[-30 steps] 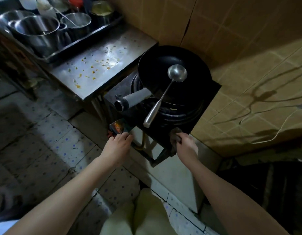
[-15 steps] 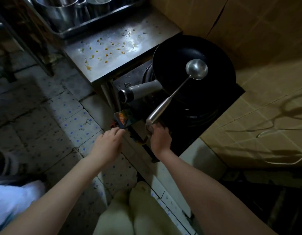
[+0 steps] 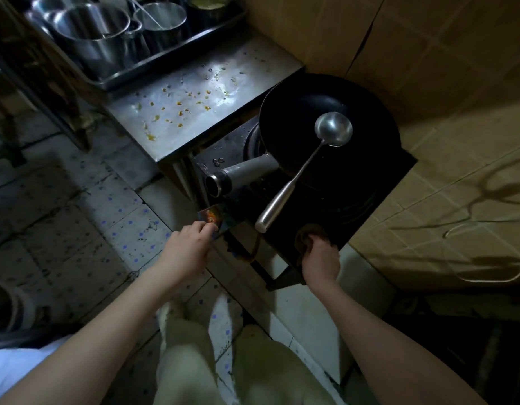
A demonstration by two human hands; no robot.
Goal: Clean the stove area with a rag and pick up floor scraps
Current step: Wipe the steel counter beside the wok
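While I watch through the head camera, the right hand (image 3: 321,258) has its fingers curled over a dark rag (image 3: 307,233), bunched against the black stove (image 3: 378,200) at its near edge. Just left of the rag ends the handle of a ladle (image 3: 299,171), whose bowl rests in the black wok (image 3: 294,112). The left hand (image 3: 187,249) reaches to the stove's near-left corner, fingers pressed together and bent onto the near edge of a colourful packet (image 3: 213,217) (touching it, though I cannot tell whether they pinch it). Left of the stove, a steel counter (image 3: 194,92) carries orange spatters. Beyond it, steel pots (image 3: 92,33) stand in a tray (image 3: 165,61).
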